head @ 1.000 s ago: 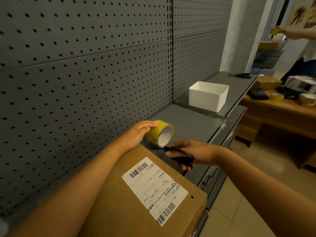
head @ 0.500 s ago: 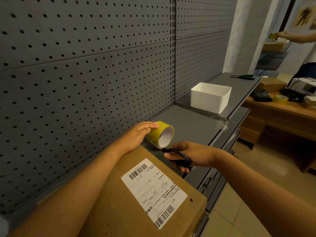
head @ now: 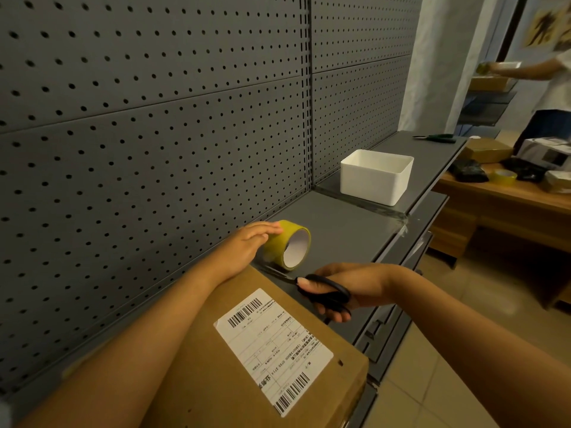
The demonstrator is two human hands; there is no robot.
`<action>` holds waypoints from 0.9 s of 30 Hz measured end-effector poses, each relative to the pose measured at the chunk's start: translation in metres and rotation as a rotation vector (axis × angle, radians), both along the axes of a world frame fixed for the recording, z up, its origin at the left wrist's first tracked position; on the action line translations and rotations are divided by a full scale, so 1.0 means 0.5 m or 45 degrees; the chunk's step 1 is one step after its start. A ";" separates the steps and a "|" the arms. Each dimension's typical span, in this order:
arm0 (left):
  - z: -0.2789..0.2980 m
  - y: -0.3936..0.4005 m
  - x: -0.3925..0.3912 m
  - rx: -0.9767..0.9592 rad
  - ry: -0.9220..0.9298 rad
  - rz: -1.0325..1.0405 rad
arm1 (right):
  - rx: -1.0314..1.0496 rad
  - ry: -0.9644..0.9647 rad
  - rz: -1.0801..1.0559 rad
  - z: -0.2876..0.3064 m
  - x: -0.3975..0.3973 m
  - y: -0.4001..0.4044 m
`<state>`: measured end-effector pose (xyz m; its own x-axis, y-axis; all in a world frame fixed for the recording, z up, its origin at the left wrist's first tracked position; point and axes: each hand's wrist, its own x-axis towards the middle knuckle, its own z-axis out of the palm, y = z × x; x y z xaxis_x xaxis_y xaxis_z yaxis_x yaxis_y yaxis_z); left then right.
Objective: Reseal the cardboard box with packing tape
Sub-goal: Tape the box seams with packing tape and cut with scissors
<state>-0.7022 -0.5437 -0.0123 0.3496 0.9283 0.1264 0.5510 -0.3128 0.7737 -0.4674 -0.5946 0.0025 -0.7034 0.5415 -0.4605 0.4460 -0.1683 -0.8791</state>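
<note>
The cardboard box [head: 197,375] lies on the grey shelf [head: 346,230], shipping label [head: 273,347] up. Just beyond the box's far edge stands the yellow packing tape roll [head: 289,247], the left hand [head: 247,244] resting on it with fingers straight. The right hand [head: 343,288], beside the box, has fingers curled through black scissors [head: 324,293].

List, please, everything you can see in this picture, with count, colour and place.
cardboard box: one, brown, near shelf end, white label on top
tape roll: one, yellow, on shelf beyond box
scissors: one, black handles, at box's far edge
bin: one, white, farther along shelf
shelf: one, grey, below pegboard
desk: one, wooden, right
left hand: rests on tape roll
right hand: grips scissors
</note>
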 end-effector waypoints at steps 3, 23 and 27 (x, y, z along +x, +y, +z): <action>0.003 -0.003 0.002 -0.008 -0.006 0.006 | -0.003 -0.027 0.002 -0.012 0.008 0.004; -0.011 0.004 0.000 0.075 0.097 0.036 | 0.906 -0.818 -0.607 -0.038 0.059 0.110; -0.006 -0.007 0.003 0.161 0.145 0.044 | 1.033 -0.993 -0.469 -0.058 0.056 0.155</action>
